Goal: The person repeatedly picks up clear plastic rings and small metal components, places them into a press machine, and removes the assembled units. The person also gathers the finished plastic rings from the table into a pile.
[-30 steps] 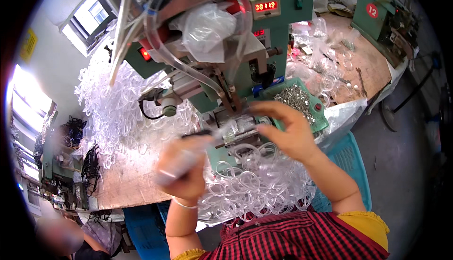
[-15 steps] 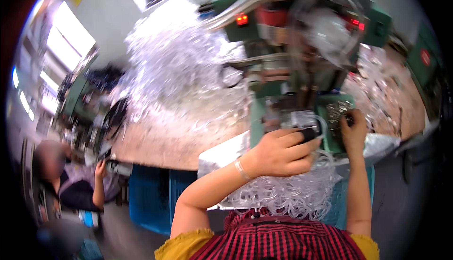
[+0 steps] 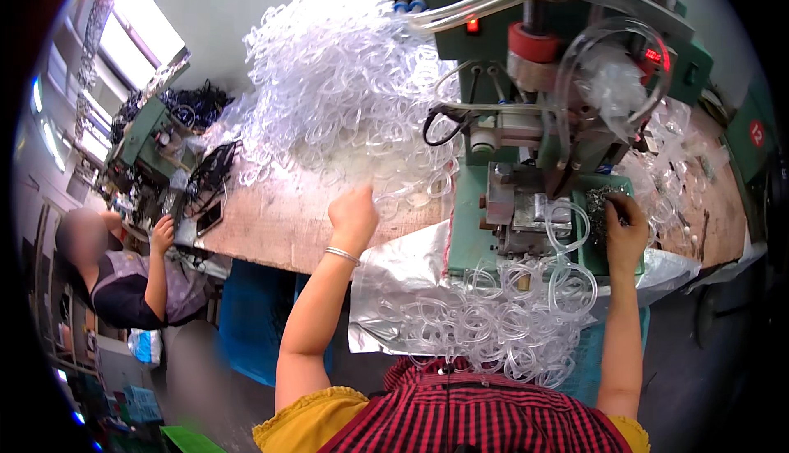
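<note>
My left hand (image 3: 353, 218) is over the wooden table, its fingers curled closed at the near edge of a big heap of clear plastic tubing rings (image 3: 329, 67). What it holds, if anything, is hidden. At the right, my right hand (image 3: 627, 229) dips into a green tray of small metal parts (image 3: 597, 206), fingertips pinched; no piece can be made out between them. Between the hands stands a green press machine (image 3: 472, 239) with a metal fixture (image 3: 530, 211). One clear ring (image 3: 567, 225) loops at this fixture. More rings (image 3: 509, 317) hang in a bunch below it.
Silver foil sheeting (image 3: 374, 289) covers the table's front edge, with blue crates (image 3: 246, 321) beneath. Clear bags and scraps (image 3: 674, 165) lie right of the press. At the far left, a co-worker (image 3: 140, 280) sits by another green machine (image 3: 144, 137). A dark phone (image 3: 209, 217) lies nearby.
My left hand has left the press fixture and moved left over the table, and the dark piece at its fingers is out of sight. The right hand stays in the tray. The view has shifted.
</note>
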Available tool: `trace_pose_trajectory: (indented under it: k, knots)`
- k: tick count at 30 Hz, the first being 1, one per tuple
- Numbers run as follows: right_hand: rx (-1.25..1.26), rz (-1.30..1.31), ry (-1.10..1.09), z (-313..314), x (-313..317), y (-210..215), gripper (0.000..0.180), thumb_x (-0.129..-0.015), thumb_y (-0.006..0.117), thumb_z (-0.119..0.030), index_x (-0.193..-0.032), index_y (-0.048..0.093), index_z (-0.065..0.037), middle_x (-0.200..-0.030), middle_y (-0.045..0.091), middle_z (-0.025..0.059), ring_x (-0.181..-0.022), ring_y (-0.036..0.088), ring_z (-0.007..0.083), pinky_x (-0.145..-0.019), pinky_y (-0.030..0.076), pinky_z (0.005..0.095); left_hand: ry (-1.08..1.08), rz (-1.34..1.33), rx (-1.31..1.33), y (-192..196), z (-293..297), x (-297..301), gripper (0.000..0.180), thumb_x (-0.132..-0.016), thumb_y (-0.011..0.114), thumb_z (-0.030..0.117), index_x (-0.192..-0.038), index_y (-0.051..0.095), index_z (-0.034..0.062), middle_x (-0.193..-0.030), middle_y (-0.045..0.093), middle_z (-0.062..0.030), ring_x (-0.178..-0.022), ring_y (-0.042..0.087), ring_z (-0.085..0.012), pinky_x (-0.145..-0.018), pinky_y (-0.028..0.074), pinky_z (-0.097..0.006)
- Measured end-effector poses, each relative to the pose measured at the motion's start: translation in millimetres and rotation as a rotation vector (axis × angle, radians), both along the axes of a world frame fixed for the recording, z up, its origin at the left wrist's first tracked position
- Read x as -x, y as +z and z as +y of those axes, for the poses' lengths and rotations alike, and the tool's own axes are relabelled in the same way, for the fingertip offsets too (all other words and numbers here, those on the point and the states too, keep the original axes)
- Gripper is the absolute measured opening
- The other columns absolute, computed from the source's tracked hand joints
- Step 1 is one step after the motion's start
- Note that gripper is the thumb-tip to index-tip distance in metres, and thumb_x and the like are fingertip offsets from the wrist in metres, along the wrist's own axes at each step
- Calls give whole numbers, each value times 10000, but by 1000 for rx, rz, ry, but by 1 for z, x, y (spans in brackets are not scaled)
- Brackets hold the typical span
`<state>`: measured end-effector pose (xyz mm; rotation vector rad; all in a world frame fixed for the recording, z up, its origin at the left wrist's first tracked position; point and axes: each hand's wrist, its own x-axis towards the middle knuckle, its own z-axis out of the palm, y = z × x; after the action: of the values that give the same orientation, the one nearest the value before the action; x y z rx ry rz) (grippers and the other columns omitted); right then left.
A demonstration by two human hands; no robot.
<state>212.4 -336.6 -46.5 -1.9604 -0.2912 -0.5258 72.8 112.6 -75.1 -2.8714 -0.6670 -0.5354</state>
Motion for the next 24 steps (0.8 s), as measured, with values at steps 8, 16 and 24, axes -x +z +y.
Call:
trace_pose_trajectory:
  k: [8,16,24]
  knots:
    - [-260,139,99,22,12,20,176,-855,693,-62,-1020,710,-6,-909,696,28,-829,612,85,-757,470,221,-49,-604,282,61,61,-13,156,-878,596,201,-903,671,67,-625,658,-107,-566,647,-265,-547,475,-375]
    - [-54,131,-127,-30,40,-5,141,-837,691,-63,-966,716,-11,-920,698,36,-860,628,126,-793,476,254,111,-285,302,-51,136,-17,305,-878,537,182,-1134,572,20,-948,688,-235,-910,644,-438,-780,498,-492]
    - [-210,150,156,-23,70,47,149,-805,690,-51,-945,712,-5,-934,698,64,-895,643,148,-828,489,279,-488,-500,764,19,15,-12,331,-905,546,48,-1225,539,-33,-1066,685,-109,-963,661,-206,-837,512,-334]
